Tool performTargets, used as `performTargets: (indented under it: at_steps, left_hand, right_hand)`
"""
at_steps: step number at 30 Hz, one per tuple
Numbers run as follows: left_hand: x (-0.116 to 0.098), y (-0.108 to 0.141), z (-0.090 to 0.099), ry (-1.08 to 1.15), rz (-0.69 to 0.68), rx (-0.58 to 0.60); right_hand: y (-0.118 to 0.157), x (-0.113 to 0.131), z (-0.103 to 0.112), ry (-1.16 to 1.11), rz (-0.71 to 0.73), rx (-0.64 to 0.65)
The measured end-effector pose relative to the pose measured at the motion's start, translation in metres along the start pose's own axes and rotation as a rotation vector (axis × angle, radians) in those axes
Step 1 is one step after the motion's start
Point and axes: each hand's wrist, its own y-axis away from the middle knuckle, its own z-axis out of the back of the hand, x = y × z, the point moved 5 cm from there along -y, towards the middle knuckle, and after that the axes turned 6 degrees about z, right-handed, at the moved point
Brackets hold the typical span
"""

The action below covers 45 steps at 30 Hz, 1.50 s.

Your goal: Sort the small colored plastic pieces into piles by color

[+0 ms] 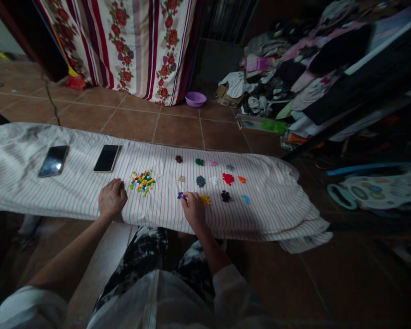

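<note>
My right hand [194, 210] is closed in a pinch, its fingertips down at the edge of a small purple pile [181, 196]; whatever lies between them is too small to make out. Just beyond its knuckles is a yellow pile [205, 199]. My left hand [112, 197] rests on the striped cloth [160, 211] with its fingers curled in, and nothing shows in it. To its right lies a mixed heap of tiny coloured pieces [142, 182]. Single-colour piles spread to the right, among them a dark grey one [201, 181], a red one [228, 178] and a black one [225, 196].
Two phones, one [54, 161] at far left and one [107, 158] nearer the heap, lie on the cloth. Past the table's far edge, a purple basin [195, 99] stands on the tiled floor before a floral curtain [140, 50]. Clothes [294, 68] are piled at right.
</note>
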Motion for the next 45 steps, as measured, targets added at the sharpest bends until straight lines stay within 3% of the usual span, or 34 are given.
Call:
performTargets:
  at_steps: [45]
  left_hand:
    - [-0.001,0.0,0.001,-0.009,0.016,0.014]
  right_hand:
    - [-0.015,0.01,0.004,0.084,0.091,0.089]
